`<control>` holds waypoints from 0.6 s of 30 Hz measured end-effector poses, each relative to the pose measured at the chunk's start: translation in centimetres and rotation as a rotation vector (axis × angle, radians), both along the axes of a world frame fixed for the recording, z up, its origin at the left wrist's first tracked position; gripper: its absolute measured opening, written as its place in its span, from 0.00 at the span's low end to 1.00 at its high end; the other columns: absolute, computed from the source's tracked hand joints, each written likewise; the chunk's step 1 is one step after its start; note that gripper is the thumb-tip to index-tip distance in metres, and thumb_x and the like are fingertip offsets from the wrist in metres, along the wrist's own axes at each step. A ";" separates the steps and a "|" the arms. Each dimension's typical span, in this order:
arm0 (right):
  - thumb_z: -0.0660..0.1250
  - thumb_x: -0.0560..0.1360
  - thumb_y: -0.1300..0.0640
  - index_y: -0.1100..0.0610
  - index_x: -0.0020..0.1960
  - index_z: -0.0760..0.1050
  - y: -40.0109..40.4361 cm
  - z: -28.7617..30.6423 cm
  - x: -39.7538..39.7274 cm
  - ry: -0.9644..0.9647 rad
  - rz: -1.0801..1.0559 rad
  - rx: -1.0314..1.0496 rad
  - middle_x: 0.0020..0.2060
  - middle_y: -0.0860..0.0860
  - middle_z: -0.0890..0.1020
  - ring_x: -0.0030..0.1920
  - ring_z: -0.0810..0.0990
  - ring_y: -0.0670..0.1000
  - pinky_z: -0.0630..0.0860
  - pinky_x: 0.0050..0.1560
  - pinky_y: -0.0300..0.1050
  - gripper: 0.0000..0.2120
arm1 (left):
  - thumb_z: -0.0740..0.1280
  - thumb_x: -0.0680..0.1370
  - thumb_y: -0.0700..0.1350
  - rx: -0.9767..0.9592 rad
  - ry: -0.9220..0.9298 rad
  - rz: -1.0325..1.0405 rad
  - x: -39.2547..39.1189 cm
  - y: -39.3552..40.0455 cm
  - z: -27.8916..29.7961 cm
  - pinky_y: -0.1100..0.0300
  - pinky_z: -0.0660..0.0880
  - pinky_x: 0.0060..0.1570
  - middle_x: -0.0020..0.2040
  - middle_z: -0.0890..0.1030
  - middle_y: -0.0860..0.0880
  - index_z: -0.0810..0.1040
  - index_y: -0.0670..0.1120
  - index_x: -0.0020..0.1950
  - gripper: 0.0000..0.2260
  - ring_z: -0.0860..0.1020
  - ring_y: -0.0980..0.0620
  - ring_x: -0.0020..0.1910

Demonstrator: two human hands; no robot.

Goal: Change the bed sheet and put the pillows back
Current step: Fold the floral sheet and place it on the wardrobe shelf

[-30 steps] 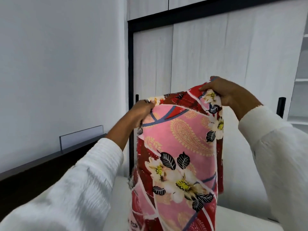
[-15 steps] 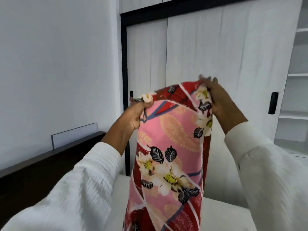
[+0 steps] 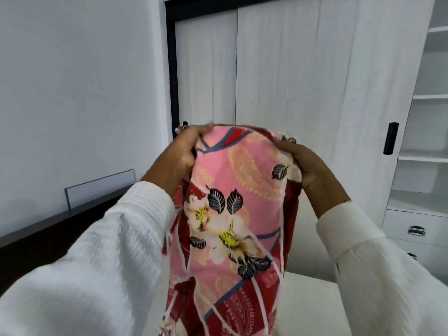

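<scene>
Head view. Both hands are raised in front of the wardrobe doors, holding up a folded floral bed sheet, pink and dark red with white flowers and black leaves.

Left hand: fingers curled round the upper left corner of the sheet, cloth bunched in the grip. Right hand: fingers curled over the upper right edge, gripping it. The two hands are near each other, with only a narrow band of cloth taut between them. The rest hangs straight down in several layers, and its lower end leaves the bottom of the frame. Cannot tell whether it touches the mattress.

Below the hanging cloth: pale bare mattress, no sheet on it that I can see. Dark headboard to the left, against the white wall. No pillows in view.

Judgement on step: the fresh sheet is being opened out, probably hunting for an edge or corner before spreading. The bed looks stripped, so the task is in its early-middle part. Laying, tucking and pillows are all outstanding.

Next move calls for: parting the hands along the top edge to release the folds, then a throw or shake over the mattress.

Points to watch: layers clinging together, and picking up two layers instead of one. The cloth looks thin and limp, so it should drape easily but will not hold a shape.
</scene>
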State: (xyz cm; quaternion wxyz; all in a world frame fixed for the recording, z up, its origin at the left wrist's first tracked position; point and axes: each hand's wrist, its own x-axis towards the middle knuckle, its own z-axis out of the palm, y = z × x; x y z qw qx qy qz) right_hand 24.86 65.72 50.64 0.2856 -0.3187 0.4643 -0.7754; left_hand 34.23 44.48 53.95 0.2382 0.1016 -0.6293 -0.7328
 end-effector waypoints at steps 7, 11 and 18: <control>0.64 0.73 0.59 0.62 0.47 0.77 -2.5 0.5 1.1 0.078 0.052 -0.033 0.35 0.53 0.84 0.35 0.83 0.50 0.81 0.41 0.41 0.07 | 0.70 0.66 0.55 -0.062 -0.154 -0.208 3.8 -1.6 -4.2 0.56 0.79 0.44 0.42 0.83 0.47 0.81 0.47 0.47 0.16 0.81 0.49 0.41; 0.63 0.73 0.59 0.62 0.48 0.78 -3.2 0.8 1.2 0.023 0.060 -0.061 0.35 0.55 0.84 0.34 0.82 0.52 0.80 0.39 0.41 0.08 | 0.70 0.65 0.40 -0.006 -0.061 -0.207 3.9 -0.9 -5.1 0.55 0.80 0.39 0.38 0.83 0.46 0.78 0.43 0.48 0.12 0.83 0.49 0.36; 0.63 0.73 0.64 0.63 0.51 0.78 -1.8 1.4 -1.5 0.235 0.031 0.259 0.38 0.54 0.84 0.38 0.83 0.52 0.80 0.42 0.43 0.09 | 0.60 0.79 0.39 0.193 -0.061 0.022 0.5 0.3 -3.3 0.62 0.77 0.25 0.25 0.79 0.47 0.74 0.42 0.44 0.06 0.78 0.51 0.22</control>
